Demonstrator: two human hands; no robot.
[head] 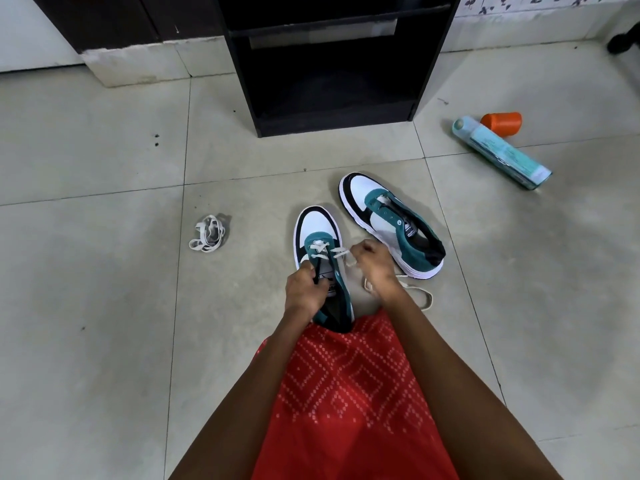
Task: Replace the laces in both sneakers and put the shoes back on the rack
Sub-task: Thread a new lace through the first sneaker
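The left hand (306, 289) grips the tongue of a teal, white and black sneaker (316, 230) held at the lap, and the right hand (372, 261) pinches its flat off-white lace (323, 250). The lace looks limp and is best steered by its tip; the shoe seems light and firm-soled. There are two sneakers, with the unlaced second sneaker (381, 209) just beside. One bundled white lace (207, 233) lies on the floor to the left, and one black wooden rack (329, 109) stands beyond.

Sneaker heel (334, 317) behind red cloth (346, 393)

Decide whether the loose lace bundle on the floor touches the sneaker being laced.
Apart. The head view shows bare floor between the lace bundle and the sneaker.
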